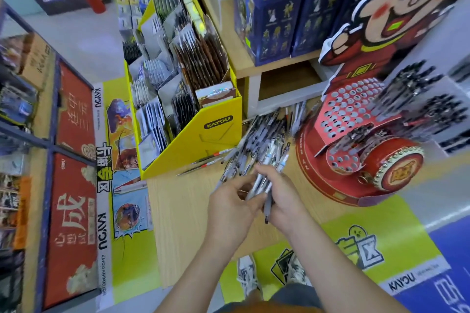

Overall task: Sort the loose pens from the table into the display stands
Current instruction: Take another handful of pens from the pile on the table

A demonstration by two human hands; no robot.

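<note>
A heap of loose grey and black pens (262, 140) lies on the wooden table (183, 211) between a yellow card box and a red display stand (356, 140). The stand has rows of round holes, some filled with dark pens (417, 99) at its right. My right hand (282, 201) is shut on a bundle of several grey pens (264, 185), tips pointing down toward me. My left hand (231, 206) is beside it, fingers touching the same bundle at the near edge of the heap.
A yellow KAYOU card box (203, 134) full of card packs stands left of the heap. Blue boxes (277, 15) sit on a wooden shelf behind. Two thin red-banded pens (206, 162) lie by the yellow box. My shoes show below the table edge.
</note>
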